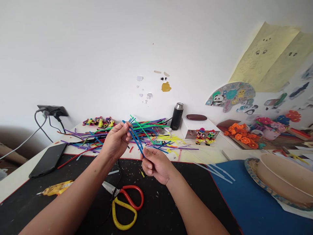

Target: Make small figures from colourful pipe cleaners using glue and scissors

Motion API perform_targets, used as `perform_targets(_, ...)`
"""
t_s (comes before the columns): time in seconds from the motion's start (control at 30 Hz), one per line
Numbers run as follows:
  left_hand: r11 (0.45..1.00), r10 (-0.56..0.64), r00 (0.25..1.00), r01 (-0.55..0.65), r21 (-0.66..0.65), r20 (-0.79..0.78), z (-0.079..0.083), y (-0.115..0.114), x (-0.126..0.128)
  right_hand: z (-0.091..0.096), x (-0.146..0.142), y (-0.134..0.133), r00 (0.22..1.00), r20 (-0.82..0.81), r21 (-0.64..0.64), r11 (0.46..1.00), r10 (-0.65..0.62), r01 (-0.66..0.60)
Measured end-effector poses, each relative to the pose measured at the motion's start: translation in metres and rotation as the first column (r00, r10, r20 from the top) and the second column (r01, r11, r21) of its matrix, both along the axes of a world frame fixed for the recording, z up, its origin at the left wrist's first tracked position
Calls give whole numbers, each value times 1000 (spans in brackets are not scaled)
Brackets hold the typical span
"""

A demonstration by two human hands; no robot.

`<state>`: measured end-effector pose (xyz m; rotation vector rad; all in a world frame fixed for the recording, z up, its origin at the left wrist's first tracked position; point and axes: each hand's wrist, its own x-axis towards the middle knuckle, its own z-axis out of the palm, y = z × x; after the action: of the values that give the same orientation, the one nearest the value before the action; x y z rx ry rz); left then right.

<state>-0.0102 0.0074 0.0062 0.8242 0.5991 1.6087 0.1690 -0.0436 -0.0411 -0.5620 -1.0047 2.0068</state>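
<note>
My left hand (116,140) pinches the upper ends of a few blue pipe cleaners (136,138), held above the table. My right hand (154,165) is closed on their lower ends, just below and to the right. A green pipe cleaner (141,129) crosses behind the blue ones. Behind both hands lies a big pile of pipe cleaners in many colours (146,129). Scissors with red and yellow handles (126,204) lie on the black mat (171,209) under my forearms.
A phone (47,160) and a yellow glue gun (57,188) lie at left. A black flask (177,116), small figures (205,136), orange flowers (241,135) and a shallow bowl (283,178) on a blue mat (244,205) stand to the right. Cables hang from a wall socket (52,111).
</note>
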Motion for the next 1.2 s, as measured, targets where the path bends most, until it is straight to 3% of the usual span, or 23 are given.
perform_targets(0.4, 1000, 0, 1000, 0, -10, -7, 0, 1, -1, -3, -2, 1, 998, 69, 40, 999, -14, 11)
perform_targets(1.2, 1000, -23, 1000, 23, -12, -18, -3, 3, -2, 0, -1, -1, 1000, 29, 45, 999, -1, -1)
